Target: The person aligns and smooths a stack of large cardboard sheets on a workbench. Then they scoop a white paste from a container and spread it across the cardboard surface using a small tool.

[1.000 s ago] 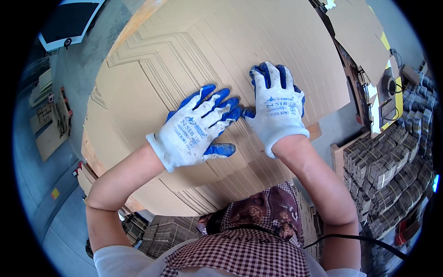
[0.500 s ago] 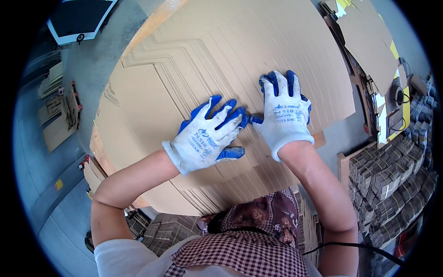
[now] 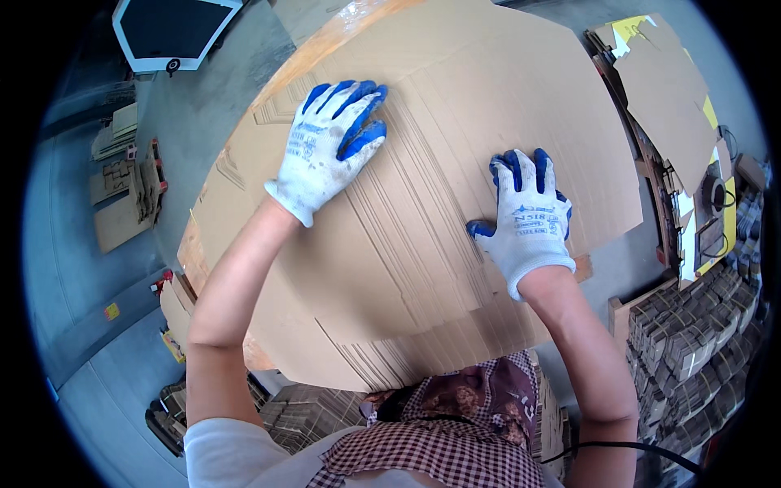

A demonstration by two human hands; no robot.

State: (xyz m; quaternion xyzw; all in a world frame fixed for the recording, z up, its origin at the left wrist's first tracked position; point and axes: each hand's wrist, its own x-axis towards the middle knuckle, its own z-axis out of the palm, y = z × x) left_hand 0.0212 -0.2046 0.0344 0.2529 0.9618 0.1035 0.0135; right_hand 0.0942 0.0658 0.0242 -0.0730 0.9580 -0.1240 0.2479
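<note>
Overlapping sheets of brown cardboard (image 3: pixel 350 268) lie spread in a fanned stack before me, their edges forming many close parallel lines. My left hand (image 3: pixel 332 142), in a white knitted glove with blue coated fingers, rests on the sheets toward the far left, its fingers stretched out and the thumb apart. Lower and to the right, my right hand (image 3: pixel 527 215) wears a matching glove and lies on the cardboard with fingers extended and thumb spread to the left. Neither hand grips a sheet; the palms are hidden against the surface.
Beneath the sheets shows the edge of a wooden board (image 3: pixel 268 85). Bundled cardboard pieces (image 3: pixel 691 333) are piled at the right, below a leaning large cardboard sheet (image 3: pixel 663 102). Flat scraps (image 3: pixel 126 211) stand at the left. A white-framed dark panel (image 3: pixel 175 31) is at the upper left.
My left hand has moved away up and to the left across the sheets, from beside the right hand. The right hand has shifted slightly right and down in view, as has the whole scene.
</note>
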